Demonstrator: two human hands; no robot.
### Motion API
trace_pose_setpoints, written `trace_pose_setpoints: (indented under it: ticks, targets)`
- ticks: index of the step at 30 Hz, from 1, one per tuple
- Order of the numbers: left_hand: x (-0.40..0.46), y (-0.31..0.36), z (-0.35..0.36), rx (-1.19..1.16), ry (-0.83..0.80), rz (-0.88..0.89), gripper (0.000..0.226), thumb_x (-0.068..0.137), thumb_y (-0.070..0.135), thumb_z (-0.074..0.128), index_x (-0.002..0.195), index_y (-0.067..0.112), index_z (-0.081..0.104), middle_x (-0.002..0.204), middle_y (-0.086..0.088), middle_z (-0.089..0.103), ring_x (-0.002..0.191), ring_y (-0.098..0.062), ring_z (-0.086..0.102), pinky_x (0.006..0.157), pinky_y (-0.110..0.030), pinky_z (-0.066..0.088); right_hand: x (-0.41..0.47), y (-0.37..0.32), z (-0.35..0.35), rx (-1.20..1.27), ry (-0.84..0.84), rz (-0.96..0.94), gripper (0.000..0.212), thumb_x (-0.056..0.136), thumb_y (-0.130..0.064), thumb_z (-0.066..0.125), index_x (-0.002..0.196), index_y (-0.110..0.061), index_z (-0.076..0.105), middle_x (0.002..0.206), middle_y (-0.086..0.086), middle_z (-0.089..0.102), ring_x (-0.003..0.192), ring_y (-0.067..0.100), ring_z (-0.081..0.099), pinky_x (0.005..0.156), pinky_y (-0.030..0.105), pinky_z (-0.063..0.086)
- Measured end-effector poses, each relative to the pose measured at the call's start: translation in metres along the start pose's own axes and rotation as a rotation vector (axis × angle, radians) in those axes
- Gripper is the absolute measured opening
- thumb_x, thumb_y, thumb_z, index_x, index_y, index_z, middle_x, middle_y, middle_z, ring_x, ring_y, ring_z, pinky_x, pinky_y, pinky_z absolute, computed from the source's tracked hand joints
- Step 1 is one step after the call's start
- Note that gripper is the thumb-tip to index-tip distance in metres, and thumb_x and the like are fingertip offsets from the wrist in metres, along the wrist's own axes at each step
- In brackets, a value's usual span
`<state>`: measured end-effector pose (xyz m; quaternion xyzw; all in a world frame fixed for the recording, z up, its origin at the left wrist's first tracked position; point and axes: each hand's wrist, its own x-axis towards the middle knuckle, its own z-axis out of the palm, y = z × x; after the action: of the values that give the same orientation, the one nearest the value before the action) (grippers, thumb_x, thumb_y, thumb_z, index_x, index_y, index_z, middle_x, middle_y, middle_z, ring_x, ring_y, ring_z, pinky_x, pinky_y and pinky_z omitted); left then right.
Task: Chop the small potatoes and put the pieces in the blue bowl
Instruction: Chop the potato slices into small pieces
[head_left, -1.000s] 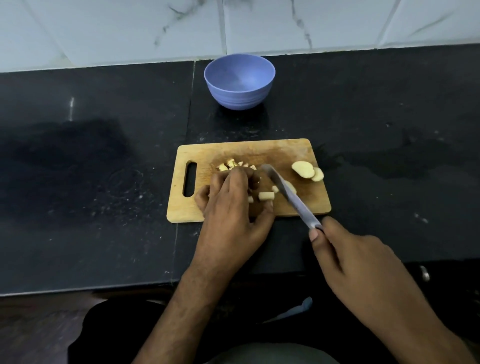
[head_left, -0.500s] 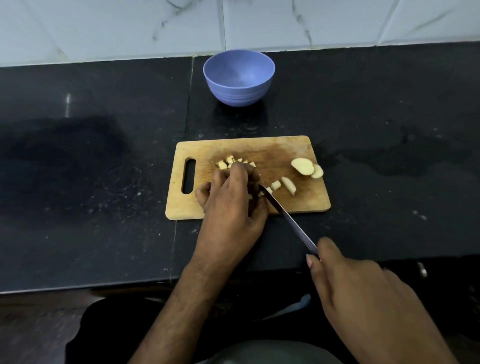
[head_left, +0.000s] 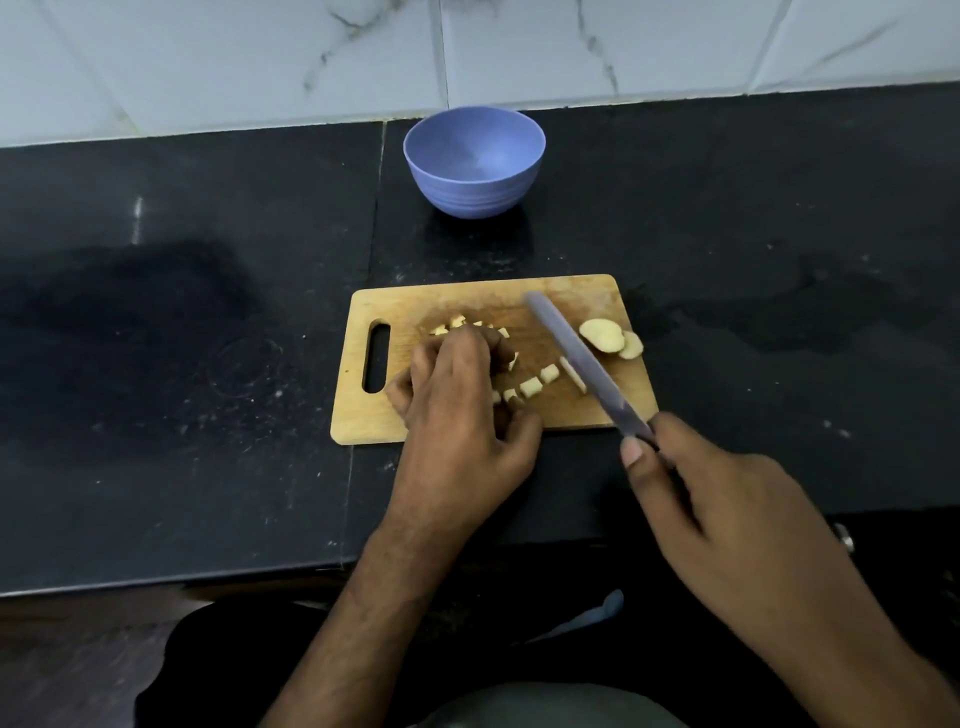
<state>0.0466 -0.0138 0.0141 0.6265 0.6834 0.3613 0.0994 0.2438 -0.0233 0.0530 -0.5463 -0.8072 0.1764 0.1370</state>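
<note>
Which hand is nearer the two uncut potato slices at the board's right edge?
Right. The right hand sits off the board just below the potato slices, its knife passing beside them. The left hand rests further left, over the chopped pieces.

A wooden board (head_left: 457, 306) lies on the black desk (head_left: 208, 364), its handle slot to the left. The left hand (head_left: 462, 405) rests on the board, fingers (head_left: 467, 345) curled over a heap of potato pieces (head_left: 457, 322). More pieces (head_left: 531, 387) lie in a row to its right. The right hand (head_left: 727, 509) grips a knife (head_left: 582, 358), whose blade slants across the board's right part, its tip toward the far edge. Two potato halves (head_left: 602, 335) lie just beside the blade, at the board's right edge. A blue bowl (head_left: 474, 161) stands beyond the board, near the tiled wall (head_left: 260, 62).
</note>
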Motion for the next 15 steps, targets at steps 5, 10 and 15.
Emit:
trace_pose_setpoints:
  ticks: [5, 10, 15]
  targets:
    - [0.005, 0.005, 0.007, 0.148, -0.064, 0.046, 0.033, 0.088, 0.049, 0.063, 0.117, 0.035, 0.055, 0.118, 0.013, 0.044, 0.122, -0.012, 0.031, 0.095, -0.033, 0.019, 0.013, 0.018, 0.013, -0.042, 0.08, 0.055, 0.031, 0.098, -0.052, 0.034, 0.083, -0.028, 0.047, 0.048, -0.004, 0.048, 0.039, 0.009, 0.049, 0.04, 0.028, 0.04]
    - [0.016, 0.001, 0.014, 0.218, -0.022, 0.025, 0.025, 0.09, 0.049, 0.063, 0.108, 0.032, 0.064, 0.122, 0.008, 0.048, 0.121, -0.016, 0.035, 0.094, -0.038, 0.021, 0.016, 0.018, 0.015, -0.083, 0.09, 0.057, 0.033, 0.099, -0.053, 0.035, 0.078, -0.028, 0.044, 0.046, -0.005, 0.045, 0.039, 0.008, 0.048, 0.039, 0.023, 0.033]
    - [0.024, -0.007, 0.013, 0.162, 0.084, -0.073, 0.022, 0.091, 0.041, 0.063, 0.107, 0.027, 0.066, 0.116, 0.009, 0.053, 0.116, -0.017, 0.041, 0.097, -0.047, 0.032, 0.017, 0.022, 0.015, -0.035, 0.09, 0.093, 0.037, 0.098, -0.054, 0.037, 0.073, -0.026, 0.04, 0.046, -0.003, 0.045, 0.039, 0.01, 0.048, 0.039, 0.026, 0.035]
